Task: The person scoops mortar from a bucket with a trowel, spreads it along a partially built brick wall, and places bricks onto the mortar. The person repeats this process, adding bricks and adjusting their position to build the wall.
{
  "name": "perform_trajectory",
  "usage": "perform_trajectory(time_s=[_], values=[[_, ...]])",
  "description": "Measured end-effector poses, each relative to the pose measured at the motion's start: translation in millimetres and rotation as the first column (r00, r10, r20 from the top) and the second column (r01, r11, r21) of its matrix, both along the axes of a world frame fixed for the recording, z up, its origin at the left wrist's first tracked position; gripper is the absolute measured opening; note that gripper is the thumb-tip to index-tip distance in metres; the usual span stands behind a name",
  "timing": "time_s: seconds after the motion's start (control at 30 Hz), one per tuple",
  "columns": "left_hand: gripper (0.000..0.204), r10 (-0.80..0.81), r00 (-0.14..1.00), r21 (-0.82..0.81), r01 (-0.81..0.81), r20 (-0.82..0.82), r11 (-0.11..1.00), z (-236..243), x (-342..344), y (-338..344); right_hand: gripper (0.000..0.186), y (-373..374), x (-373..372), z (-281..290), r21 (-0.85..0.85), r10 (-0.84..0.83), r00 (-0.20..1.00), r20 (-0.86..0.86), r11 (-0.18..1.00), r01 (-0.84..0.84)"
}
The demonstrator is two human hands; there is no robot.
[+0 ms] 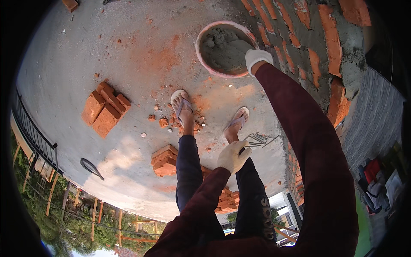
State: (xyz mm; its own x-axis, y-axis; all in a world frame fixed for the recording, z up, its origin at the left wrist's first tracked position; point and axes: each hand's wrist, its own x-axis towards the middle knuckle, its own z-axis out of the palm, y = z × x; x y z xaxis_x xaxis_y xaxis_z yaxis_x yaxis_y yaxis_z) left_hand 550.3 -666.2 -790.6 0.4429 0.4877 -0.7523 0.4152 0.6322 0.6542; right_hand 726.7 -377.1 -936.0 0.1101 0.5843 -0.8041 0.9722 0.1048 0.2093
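Note:
My right hand [258, 59], in a white glove, reaches out to the right rim of a round pinkish bucket [199, 55]. Grey wet mortar [222, 47] fills much of it, with a smooth patch beside the glove. The fingers look closed, but the glove hides what they hold, if anything. My left hand [233, 157], also gloved, hangs in front of my legs with a gap between thumb and fingers and nothing visible in it. Just past it, several thin metal rods [260, 139] lie on the floor.
A brick wall [314, 64] with rough mortar joints rises at the right. Stacked bricks [106, 109] sit at the left, more bricks [165, 160] near my legs. Brick rubble [163, 123] lies by my feet. A black cable loop [91, 168] and a railing [36, 132] are farther left.

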Motion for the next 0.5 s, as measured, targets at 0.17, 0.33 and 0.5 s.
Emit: perform_trajectory(time_s=[0.17, 0.33, 0.5], values=[[0.05, 0.076, 0.996, -0.039, -0.078, -0.035, 0.996, 2.1, -7.5, 23.5, 0.035, -14.4, 40.0, -14.8, -0.35, -0.167, 0.972, -0.163, 0.931, 0.102], [0.049, 0.657, 0.748, 0.004, -0.66, -0.093, 0.752, -79.4, -26.7, 89.4, 0.031, -39.8, 2.3, -9.8, -0.408, -0.523, 0.821, -0.231, 0.818, 0.406], [0.076, 0.473, 0.85, 0.51, -0.308, -0.23, 0.803, -189.7, -80.7, 276.2, 0.03, -54.1, -10.8, -29.8, -0.282, -0.505, 0.775, -0.38, 0.861, 0.423]])
